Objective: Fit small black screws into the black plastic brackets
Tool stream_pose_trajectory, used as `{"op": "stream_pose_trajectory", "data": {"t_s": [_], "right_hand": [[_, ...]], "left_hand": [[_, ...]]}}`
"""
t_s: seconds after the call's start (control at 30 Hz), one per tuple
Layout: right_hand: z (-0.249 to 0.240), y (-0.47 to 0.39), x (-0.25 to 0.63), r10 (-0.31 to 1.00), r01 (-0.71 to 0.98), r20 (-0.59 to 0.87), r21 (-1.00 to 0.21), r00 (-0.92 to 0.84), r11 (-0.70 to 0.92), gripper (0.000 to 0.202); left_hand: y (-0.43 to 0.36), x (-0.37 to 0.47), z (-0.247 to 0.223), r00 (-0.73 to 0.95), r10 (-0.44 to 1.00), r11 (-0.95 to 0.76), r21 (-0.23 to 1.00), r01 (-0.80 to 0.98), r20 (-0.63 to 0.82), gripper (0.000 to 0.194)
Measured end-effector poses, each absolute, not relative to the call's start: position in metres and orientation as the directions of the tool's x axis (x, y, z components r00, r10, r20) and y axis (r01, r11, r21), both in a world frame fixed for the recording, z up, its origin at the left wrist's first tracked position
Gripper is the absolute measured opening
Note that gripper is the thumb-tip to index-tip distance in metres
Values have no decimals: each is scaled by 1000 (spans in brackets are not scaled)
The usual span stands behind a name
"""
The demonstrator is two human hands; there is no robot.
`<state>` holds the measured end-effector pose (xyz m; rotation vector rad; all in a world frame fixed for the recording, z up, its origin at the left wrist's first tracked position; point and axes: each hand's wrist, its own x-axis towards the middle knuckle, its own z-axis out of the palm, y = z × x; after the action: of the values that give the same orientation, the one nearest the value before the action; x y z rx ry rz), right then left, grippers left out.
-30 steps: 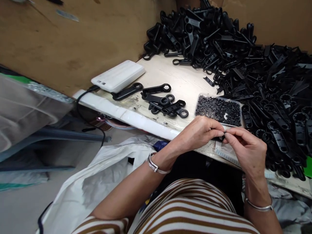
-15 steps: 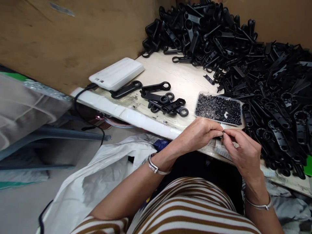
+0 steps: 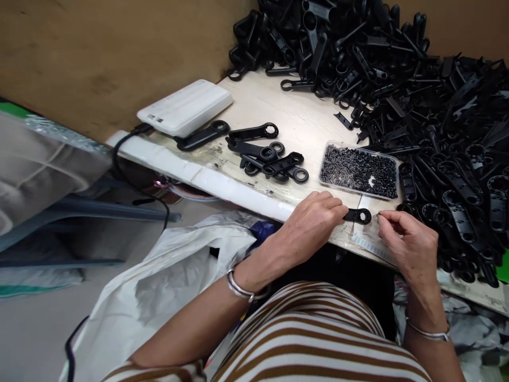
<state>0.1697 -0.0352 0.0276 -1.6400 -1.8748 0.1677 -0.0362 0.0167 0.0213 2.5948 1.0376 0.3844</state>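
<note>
My left hand [image 3: 314,220] is closed around one end of a black plastic handle part [image 3: 360,215], whose ringed end sticks out to the right over the table edge. To its right, my right hand [image 3: 409,241] pinches thumb and forefinger together; a tiny dark piece seems to show at the tips, too small to name. A small gap separates those fingertips from the ring. Just beyond both hands lies a clear plastic box [image 3: 323,179] filled with small black pieces [image 3: 358,167].
A big heap of black plastic parts [image 3: 338,48] covers the back and right. Several similar handles [image 3: 270,154] lie left of the box, near a white power bank [image 3: 186,106] with a black cable [image 3: 117,159]. A cardboard wall [image 3: 99,58] stands at left.
My hands were together with fingertips meeting at a tiny piece. Now they are apart: the left is around the black handle part, the right has drawn away to the right, still pinched.
</note>
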Motion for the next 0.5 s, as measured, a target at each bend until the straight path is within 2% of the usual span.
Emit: {"op": "stream_pose_trajectory", "data": {"t_s": [0.23,0.5], "right_hand": [[24,-39,168,925,888,328,-342,-193,307,13],[22,-35,157,896,908,351,-215,-271,359,13]], "left_hand": [[15,-34,14,690,701,-689,417,592,180,5],[12,-33,11,680,703,-693,418,588,208,3]]}}
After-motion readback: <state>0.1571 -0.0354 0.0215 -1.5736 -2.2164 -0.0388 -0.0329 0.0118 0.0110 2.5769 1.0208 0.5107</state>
